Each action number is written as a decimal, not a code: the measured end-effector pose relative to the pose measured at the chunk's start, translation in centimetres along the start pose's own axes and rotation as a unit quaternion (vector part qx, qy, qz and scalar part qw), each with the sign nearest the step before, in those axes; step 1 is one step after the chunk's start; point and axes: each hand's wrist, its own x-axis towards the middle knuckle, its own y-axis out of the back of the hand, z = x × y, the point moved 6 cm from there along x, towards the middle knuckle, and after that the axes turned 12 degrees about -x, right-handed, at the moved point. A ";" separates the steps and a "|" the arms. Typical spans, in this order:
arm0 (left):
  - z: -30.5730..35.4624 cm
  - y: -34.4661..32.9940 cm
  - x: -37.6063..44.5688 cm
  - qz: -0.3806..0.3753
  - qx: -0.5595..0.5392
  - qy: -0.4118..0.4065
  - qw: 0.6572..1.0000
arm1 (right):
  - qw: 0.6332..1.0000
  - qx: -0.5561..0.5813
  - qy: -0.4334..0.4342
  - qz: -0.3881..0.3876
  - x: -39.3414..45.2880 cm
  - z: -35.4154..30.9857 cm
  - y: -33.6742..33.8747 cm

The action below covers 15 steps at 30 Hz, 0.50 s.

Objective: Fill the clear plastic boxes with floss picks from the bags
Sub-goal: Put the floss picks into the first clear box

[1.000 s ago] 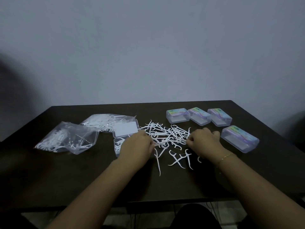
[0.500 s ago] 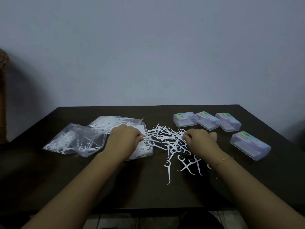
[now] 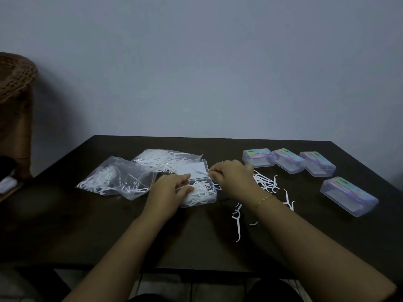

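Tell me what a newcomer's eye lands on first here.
Both hands meet mid-table over the open clear box heaped with white floss picks: the left hand rests on the heap, the right hand pinches picks above it. Loose picks scatter to the right, beside four closed boxes.

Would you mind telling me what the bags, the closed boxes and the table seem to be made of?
The bags: thin clear plastic film, judging by creases and glints. The closed boxes: rigid translucent plastic, slightly frosted, with colourful labels showing through the lids. The table: dark matte surface, possibly wood or laminate; no grain is visible.
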 end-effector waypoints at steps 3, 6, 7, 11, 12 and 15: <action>-0.8 0.2 -1.0 0.028 -0.026 -0.005 0.999 | 0.997 -0.053 0.029 -0.043 0.4 -1.1 -0.7; -1.1 0.7 -1.6 0.057 -0.036 -0.013 0.998 | 0.996 -0.059 0.031 -0.060 0.4 -1.2 -0.8; -1.2 0.8 -1.7 0.059 -0.036 -0.013 0.997 | 0.997 -0.053 0.021 -0.056 0.3 -0.9 -0.8; -1.3 0.4 -1.8 0.050 -0.007 0.001 0.999 | 0.995 -0.042 -0.040 -0.079 -0.5 1.7 -1.0; -1.2 0.3 -1.8 0.055 0.003 0.008 0.998 | 0.992 -0.051 -0.051 -0.103 -0.9 2.5 -1.2; -1.3 0.8 -2.0 0.092 -0.005 0.028 0.995 | 0.983 -0.073 -0.051 -0.160 -1.9 3.6 -2.1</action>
